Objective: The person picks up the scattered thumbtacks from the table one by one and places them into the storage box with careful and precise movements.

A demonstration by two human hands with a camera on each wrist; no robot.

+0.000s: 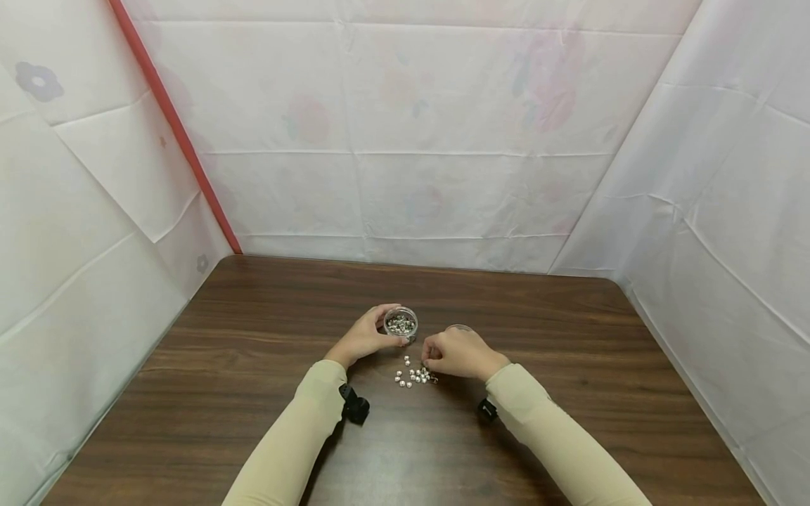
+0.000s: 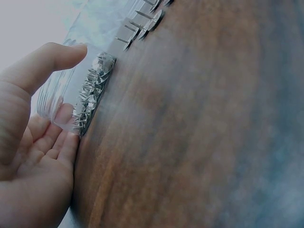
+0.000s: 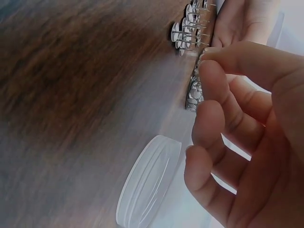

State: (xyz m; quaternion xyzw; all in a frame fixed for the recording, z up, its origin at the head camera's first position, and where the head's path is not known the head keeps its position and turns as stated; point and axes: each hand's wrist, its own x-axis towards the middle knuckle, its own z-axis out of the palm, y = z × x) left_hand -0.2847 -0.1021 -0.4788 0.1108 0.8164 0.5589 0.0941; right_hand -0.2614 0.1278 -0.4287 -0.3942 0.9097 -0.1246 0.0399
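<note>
My left hand (image 1: 367,337) grips a clear round jar (image 2: 71,88) that stands on the table, thumb on one side and fingers round the other. Silver thumbtacks (image 1: 401,324) cover the jar's bottom. Just right of the jar, my right hand (image 1: 460,353) pinches a thumbtack between thumb and index fingertip; the fingers mostly hide it. Its other fingers (image 3: 209,123) are curled loosely. Below the fingertips lie several loose thumbtacks (image 1: 418,376), most of them on their heads with points up, as the right wrist view shows.
A clear round lid (image 3: 149,183) lies on the table behind my right hand, largely covered by it in the head view. The brown wooden table (image 1: 538,302) ends at white cloth walls (image 1: 405,197) at the back and sides.
</note>
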